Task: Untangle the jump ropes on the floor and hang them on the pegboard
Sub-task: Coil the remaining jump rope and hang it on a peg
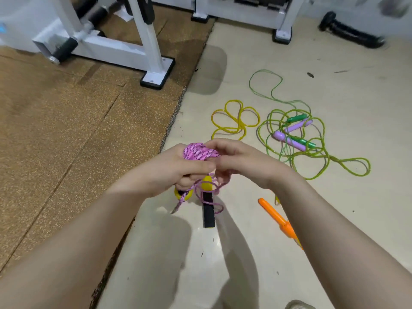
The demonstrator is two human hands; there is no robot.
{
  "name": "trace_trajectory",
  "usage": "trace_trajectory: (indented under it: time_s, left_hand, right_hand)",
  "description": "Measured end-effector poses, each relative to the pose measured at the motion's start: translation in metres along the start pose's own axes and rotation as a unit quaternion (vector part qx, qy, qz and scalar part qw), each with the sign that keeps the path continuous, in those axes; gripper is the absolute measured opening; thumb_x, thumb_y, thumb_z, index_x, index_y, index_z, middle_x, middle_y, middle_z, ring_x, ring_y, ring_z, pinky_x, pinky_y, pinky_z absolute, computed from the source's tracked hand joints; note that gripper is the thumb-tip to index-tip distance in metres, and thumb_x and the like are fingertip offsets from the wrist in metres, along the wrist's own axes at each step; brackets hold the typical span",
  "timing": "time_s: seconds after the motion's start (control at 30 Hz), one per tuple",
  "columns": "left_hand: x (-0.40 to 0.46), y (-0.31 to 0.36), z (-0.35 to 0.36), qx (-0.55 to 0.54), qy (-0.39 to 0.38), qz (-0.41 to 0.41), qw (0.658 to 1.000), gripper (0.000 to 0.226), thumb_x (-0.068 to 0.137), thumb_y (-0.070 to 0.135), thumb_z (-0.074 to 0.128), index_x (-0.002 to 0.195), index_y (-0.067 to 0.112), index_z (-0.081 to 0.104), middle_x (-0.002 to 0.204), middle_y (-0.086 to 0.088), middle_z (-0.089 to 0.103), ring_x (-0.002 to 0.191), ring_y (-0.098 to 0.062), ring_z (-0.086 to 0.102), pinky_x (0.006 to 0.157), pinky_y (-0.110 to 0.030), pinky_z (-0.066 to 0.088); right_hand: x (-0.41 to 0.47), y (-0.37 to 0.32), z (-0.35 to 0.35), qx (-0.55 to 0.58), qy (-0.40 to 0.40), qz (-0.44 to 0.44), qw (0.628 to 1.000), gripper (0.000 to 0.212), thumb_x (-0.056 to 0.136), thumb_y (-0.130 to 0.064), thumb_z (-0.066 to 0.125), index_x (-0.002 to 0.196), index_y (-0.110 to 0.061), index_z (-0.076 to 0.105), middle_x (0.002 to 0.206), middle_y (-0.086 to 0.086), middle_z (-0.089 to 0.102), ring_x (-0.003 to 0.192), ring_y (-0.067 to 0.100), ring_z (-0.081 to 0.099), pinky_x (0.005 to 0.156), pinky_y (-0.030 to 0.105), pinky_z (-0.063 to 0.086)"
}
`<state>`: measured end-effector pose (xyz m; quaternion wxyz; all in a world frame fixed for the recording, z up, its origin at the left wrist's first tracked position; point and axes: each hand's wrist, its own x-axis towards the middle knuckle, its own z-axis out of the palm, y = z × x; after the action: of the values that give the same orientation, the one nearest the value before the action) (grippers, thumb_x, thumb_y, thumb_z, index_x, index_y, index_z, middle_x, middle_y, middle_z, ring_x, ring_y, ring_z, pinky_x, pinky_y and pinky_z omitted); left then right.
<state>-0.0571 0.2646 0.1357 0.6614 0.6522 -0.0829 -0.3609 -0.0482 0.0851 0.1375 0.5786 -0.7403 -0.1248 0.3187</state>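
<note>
My left hand [169, 172] grips a coiled pink braided jump rope [199, 151], and my right hand [236, 161] pinches the same coil from the right. Loose pink loops and the rope's yellow-and-black handles [208, 210] hang below both hands. On the cream floor lie a yellow rope [234, 121] in loops, a tangled green rope [312, 150] with green handles [297, 118] and purple handles [289, 139] in its middle, and an orange handle [278, 219] partly hidden by my right forearm. No pegboard is visible.
A white gym machine frame [153, 52] stands on the brown cork mat [66, 130] at the left. Another white rack [281, 21] is at the back. A black dumbbell [350, 30] lies at the far right by the wall.
</note>
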Motion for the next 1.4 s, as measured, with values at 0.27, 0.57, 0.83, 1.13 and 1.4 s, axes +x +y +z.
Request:
trace_trajectory:
  time_s: [0.27, 0.57, 0.83, 1.13, 1.4]
  left_hand:
    - [0.003, 0.097, -0.021, -0.144, 0.112, 0.117, 0.976, 0.026, 0.08, 0.016, 0.051, 0.057, 0.017, 0.063, 0.047, 0.005, 0.036, 0.031, -0.004, 0.027, 0.039, -0.021, 0.01]
    - [-0.016, 0.204, 0.005, -0.044, 0.117, 0.173, 0.977, 0.024, 0.094, 0.02, 0.039, 0.093, 0.006, 0.059, 0.046, 0.0, 0.059, 0.03, -0.001, 0.027, 0.042, -0.021, 0.013]
    - [-0.008, 0.196, 0.018, -0.109, 0.158, 0.119, 0.974, 0.032, 0.098, 0.034, 0.034, 0.111, 0.021, 0.06, 0.095, -0.001, 0.074, 0.035, -0.001, 0.027, 0.039, -0.012, 0.021]
    - [-0.007, 0.17, 0.016, -0.384, 0.153, 0.187, 0.891, 0.033, 0.091, 0.024, 0.045, 0.122, 0.02, 0.057, 0.075, 0.006, 0.069, 0.031, 0.0, 0.032, 0.032, -0.007, 0.024]
    - [0.004, 0.167, 0.003, -0.442, 0.236, 0.186, 0.845, 0.058, 0.096, -0.003, 0.034, 0.146, 0.026, 0.024, 0.144, -0.015, 0.042, 0.094, -0.034, 0.068, 0.084, -0.039, 0.056]
  right_hand:
    - [-0.023, -0.09, -0.07, 0.226, -0.001, -0.09, 0.97, 0.02, 0.066, -0.031, 0.079, 0.071, -0.015, 0.068, 0.051, -0.011, 0.032, 0.044, 0.003, 0.027, 0.049, 0.02, 0.018]
    - [-0.04, -0.242, -0.102, 0.221, 0.059, -0.215, 0.95, 0.02, 0.095, -0.025, 0.047, 0.076, -0.021, 0.041, 0.046, -0.013, 0.035, 0.034, -0.001, 0.02, 0.033, 0.011, 0.014]
    - [-0.038, -0.21, -0.116, -0.018, 0.256, -0.159, 0.953, 0.02, 0.095, -0.011, 0.049, 0.079, -0.018, 0.041, 0.052, -0.002, 0.046, 0.036, 0.006, 0.035, 0.038, 0.018, 0.027]
    - [-0.033, -0.169, -0.111, -0.318, 0.134, 0.004, 0.939, 0.006, 0.087, -0.013, 0.059, 0.085, -0.014, 0.064, 0.069, -0.002, 0.054, 0.064, 0.013, 0.046, 0.057, 0.025, 0.037]
    - [-0.043, -0.184, -0.072, -0.367, -0.101, -0.042, 0.924, 0.014, 0.088, -0.012, 0.061, 0.076, -0.019, 0.067, 0.054, -0.018, 0.055, 0.055, -0.004, 0.048, 0.061, 0.016, 0.036]
